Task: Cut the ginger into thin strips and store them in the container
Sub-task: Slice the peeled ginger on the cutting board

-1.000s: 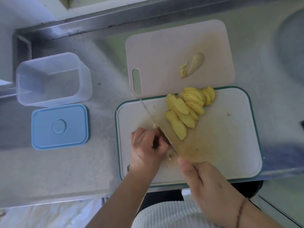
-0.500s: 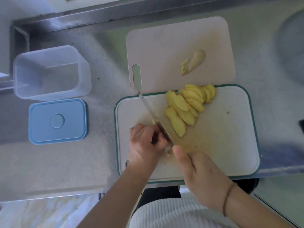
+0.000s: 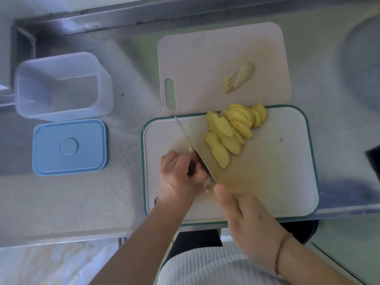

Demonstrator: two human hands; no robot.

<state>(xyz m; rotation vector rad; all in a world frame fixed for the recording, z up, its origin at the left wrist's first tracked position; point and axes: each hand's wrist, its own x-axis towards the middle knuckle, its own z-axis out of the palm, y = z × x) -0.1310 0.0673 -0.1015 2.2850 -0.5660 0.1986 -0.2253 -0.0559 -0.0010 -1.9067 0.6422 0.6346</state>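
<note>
Several yellow ginger slices point(image 3: 230, 132) lie fanned out on the green-rimmed white cutting board point(image 3: 277, 182). My left hand point(image 3: 181, 177) has its fingers curled over a small ginger piece point(image 3: 206, 185) at the board's left, mostly hidden. My right hand point(image 3: 246, 219) grips the knife point(image 3: 193, 147); its blade runs diagonally up-left, right beside my left fingers. A peeled ginger chunk point(image 3: 240, 77) rests on the pink board point(image 3: 205, 58) behind. The clear container point(image 3: 61, 87) stands open at the left.
The blue lid point(image 3: 70, 147) lies flat in front of the container on the steel counter point(image 3: 102, 202). A round sink edge point(image 3: 362, 64) shows at the far right. The counter's front edge runs just below the white board.
The knife blade has shifted slightly along the small ginger piece under my left fingers. Both hands stay in about the same place; the view has drifted a little.
</note>
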